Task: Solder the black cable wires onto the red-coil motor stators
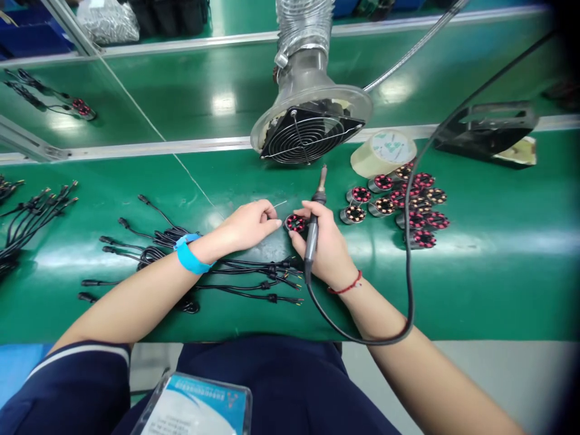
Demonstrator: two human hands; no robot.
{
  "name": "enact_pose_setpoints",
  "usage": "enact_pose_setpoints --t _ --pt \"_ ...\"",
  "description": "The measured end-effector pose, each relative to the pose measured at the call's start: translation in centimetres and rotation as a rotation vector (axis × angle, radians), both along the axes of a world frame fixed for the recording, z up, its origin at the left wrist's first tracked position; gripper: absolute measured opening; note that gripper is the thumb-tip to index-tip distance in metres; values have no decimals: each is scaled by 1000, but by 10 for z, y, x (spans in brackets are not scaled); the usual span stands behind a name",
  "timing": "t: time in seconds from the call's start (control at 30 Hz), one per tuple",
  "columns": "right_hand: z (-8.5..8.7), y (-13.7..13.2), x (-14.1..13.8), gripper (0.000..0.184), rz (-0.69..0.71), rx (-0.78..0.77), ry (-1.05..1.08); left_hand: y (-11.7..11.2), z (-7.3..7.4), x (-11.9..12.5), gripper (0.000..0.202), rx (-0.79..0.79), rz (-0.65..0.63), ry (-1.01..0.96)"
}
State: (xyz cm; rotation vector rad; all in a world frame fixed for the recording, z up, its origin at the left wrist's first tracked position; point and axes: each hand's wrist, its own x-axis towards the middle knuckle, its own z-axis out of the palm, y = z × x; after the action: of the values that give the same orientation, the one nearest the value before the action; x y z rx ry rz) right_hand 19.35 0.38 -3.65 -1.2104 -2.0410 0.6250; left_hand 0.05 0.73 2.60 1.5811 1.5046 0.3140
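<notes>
My left hand (251, 226) is closed in a pinch on a thin solder wire (281, 203), whose short end sticks out past the fingers toward the right. My right hand (330, 251) grips a soldering iron (312, 237), its tip pointing up and away from me toward the fan. The thumb and a fingertip of that same hand also touch a small motor stator (296, 223) with red windings, standing on the green bench between both hands. Black cables (244, 272) with bare copper-coloured ends lie beneath my left forearm and in front of the hands.
A fume extractor fan (310, 136) hangs just beyond the hands. Several stators (421, 208) stand at the right beside a roll of tape (384, 154). The iron's cord (410, 284) loops over my right forearm. A dark stand (489, 133) is at back right; more cables (27, 223) lie far left.
</notes>
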Motion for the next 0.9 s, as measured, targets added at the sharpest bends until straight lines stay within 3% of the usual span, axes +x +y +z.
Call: enact_pose_setpoints --t 0.17,0.3,0.67,0.8,0.9 --pt "3 -8 5 59 206 16 -1 -5 6 9 37 24 -124 188" --pt "6 -4 6 53 201 34 -48 -6 2 11 32 46 -155 233" --pt "12 -2 5 58 246 42 -10 0 -2 -4 23 -78 -146 -4" --pt "13 -1 5 54 239 16 -41 2 0 -3 24 -164 -72 -118" --pt "14 0 7 53 238 -4 -4 6 4 -3 20 -227 104 -275"
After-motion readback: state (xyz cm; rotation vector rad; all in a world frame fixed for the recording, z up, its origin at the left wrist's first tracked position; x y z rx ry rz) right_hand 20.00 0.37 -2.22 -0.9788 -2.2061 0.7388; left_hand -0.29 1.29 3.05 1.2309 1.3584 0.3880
